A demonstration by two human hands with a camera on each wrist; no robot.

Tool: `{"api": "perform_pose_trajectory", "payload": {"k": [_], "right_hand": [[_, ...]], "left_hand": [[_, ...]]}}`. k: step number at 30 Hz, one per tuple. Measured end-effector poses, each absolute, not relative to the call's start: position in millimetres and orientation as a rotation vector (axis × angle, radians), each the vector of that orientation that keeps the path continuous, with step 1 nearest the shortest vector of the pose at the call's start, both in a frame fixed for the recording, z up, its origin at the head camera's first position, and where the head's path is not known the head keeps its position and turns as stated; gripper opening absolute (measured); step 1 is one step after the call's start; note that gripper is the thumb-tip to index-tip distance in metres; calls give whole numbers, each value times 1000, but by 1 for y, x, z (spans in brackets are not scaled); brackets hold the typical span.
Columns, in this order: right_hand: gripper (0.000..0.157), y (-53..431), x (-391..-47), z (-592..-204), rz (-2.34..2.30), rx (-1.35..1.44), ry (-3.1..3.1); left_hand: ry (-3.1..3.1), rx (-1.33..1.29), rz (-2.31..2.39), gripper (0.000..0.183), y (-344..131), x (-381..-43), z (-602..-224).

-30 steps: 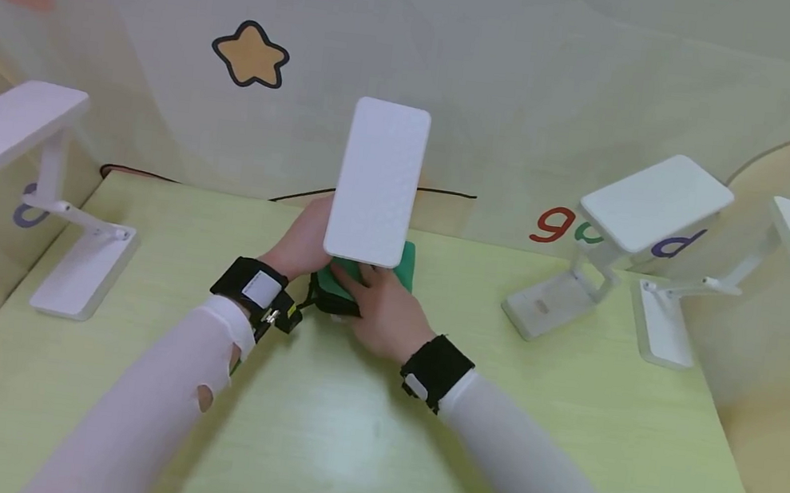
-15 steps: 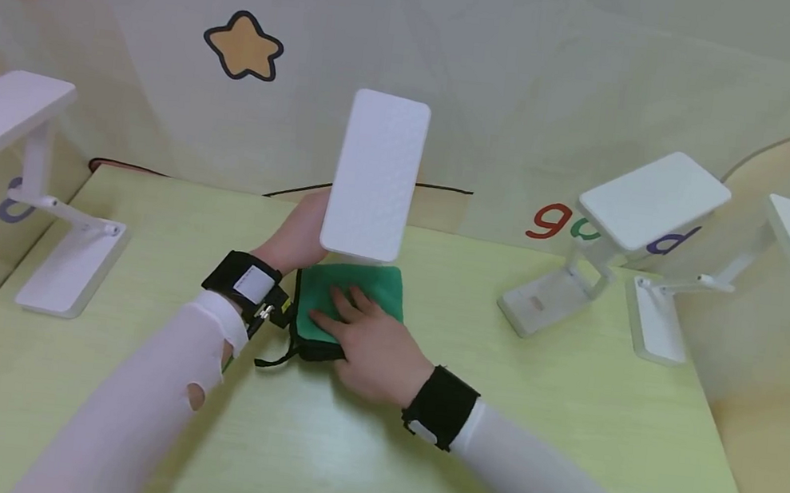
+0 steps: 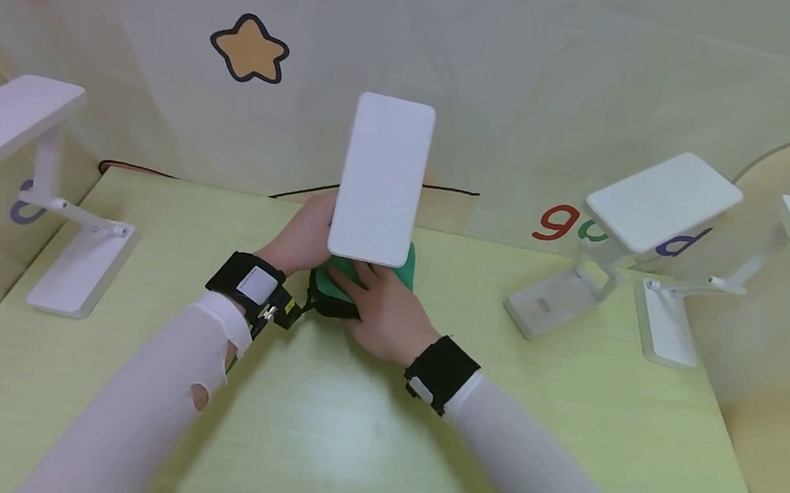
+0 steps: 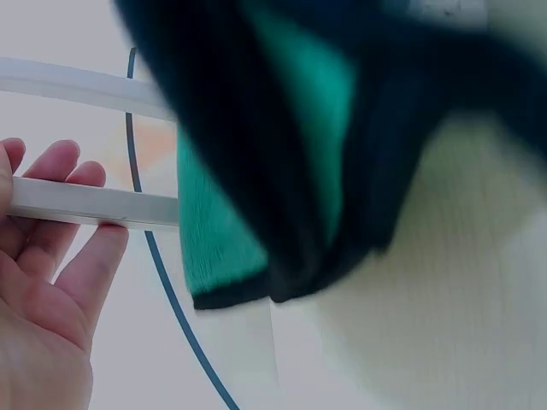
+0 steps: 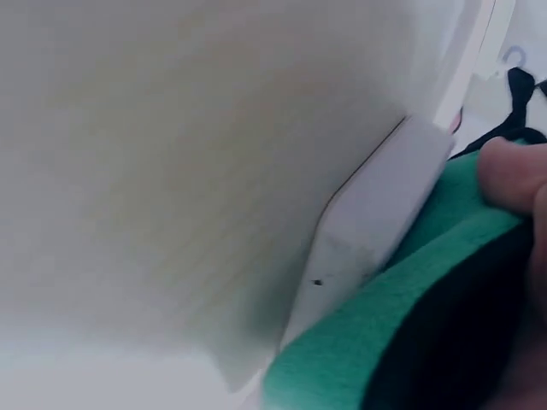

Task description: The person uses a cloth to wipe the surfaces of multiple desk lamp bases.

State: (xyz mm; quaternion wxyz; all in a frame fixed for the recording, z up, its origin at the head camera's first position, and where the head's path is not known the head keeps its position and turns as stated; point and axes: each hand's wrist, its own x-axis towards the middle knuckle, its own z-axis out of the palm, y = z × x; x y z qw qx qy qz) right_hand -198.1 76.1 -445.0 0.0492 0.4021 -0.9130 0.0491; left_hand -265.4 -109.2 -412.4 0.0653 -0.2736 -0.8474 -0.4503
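Head view: person's L hand (image 3: 303,237) grips lamp (image 3: 382,181) nr tabletop's (image 3: 343,466) rear edge; R hand (image 3: 391,316), nearer front edge, presses cloth (image 3: 329,285) w/ fingers extended; lamp's long axis front-to-rear.

On the backdrop (image 3: 512,90) I read a red "g" (image 3: 555,222) and a blue "d" (image 3: 685,242) — the green letter (image 3: 592,231) between them is partly hidden from me. The wristband's white label (image 3: 257,285) — too small to read.

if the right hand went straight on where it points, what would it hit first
Probably the left hand or the lamp arm it holds; the lamp head hides part of the way, so depth is unclear.
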Motion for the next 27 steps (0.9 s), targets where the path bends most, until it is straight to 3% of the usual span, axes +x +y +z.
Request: {"api": "perform_pose_trajectory", "payload": {"k": [5, 11, 16, 22, 27], "right_hand": [[62, 81, -173, -435, 53, 1224, -2882], [58, 79, -156, -426, -79, 1418, -2862], [55, 74, -173, -431, 21, 1420, -2839], [57, 70, -204, -440, 242, 1207, -2932], [61, 71, -204, -439, 274, 1131, -2977]], "left_hand": [[-2553, -807, -1410, 29, -109, -265, -412], [-2553, -804, -1410, 30, -109, -265, -413], [-2532, -829, -1398, 27, -109, -264, -412], [-2522, -834, -1375, 27, -108, -264, -413], [-2540, -830, -1347, 28, -109, -265, -413]]}}
